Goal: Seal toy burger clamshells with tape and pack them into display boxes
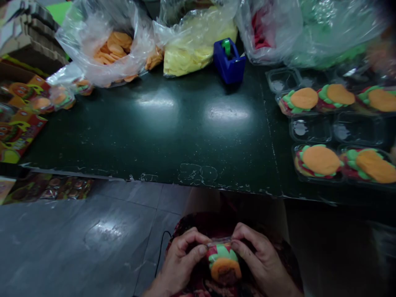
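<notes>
Low in the view, above my lap, a clear plastic clamshell box (pixel 223 252) holds a toy burger (pixel 225 268) with an orange bun, green lettuce and red layers. My left hand (pixel 185 258) pinches the box's upper left corner between thumb and forefinger. At the opposite corner my right hand (pixel 259 258) grips the same edge in a matching pinch. The box looks tilted, with the burger's bun toward me. Whether the lid's edge is fully pressed together cannot be made out.
Open clear boxes with burgers (pixel 321 161) stand in rows on the right of the dark green table (pixel 148 136). Bags of orange discs (pixel 114 47), yellow pieces (pixel 188 57) and red pieces (pixel 261 31) line the back beside a blue tape dispenser (pixel 229 64). Printed cartons (pixel 18 132) sit left.
</notes>
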Available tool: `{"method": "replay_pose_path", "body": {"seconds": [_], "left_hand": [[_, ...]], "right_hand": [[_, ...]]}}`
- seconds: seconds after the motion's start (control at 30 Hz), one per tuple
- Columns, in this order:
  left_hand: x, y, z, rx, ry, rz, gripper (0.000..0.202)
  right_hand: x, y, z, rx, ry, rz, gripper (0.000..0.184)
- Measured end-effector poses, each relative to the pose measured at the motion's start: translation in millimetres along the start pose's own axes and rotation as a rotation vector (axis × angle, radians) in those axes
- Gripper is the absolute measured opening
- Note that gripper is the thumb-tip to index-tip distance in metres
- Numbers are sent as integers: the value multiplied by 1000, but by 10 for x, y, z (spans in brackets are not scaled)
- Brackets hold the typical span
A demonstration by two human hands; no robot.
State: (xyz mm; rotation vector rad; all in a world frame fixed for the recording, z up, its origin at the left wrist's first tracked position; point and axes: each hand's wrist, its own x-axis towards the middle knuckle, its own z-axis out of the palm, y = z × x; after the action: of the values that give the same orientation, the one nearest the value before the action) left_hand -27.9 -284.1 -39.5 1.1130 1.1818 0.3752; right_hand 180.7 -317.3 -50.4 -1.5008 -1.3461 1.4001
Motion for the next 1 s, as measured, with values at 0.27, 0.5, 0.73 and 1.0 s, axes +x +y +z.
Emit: {"method": "replay_pose_path", "body": {"seconds": [0.27, 0.5, 0.73, 1.0], "left_hand": [[-73, -65, -90, -185, -96, -104, 36], [123, 468, -184, 249, -221, 41, 13], [282, 421, -77, 251, -262, 100, 18], [320, 575, -164, 340, -365, 113, 18]], "right_hand": [[85, -7, 2, 71, -155, 144, 29], [218, -155, -43, 63, -214, 133, 27], [214, -111, -32, 13, -188, 108, 20], [114, 9, -47, -367, -221, -129, 28]]}}
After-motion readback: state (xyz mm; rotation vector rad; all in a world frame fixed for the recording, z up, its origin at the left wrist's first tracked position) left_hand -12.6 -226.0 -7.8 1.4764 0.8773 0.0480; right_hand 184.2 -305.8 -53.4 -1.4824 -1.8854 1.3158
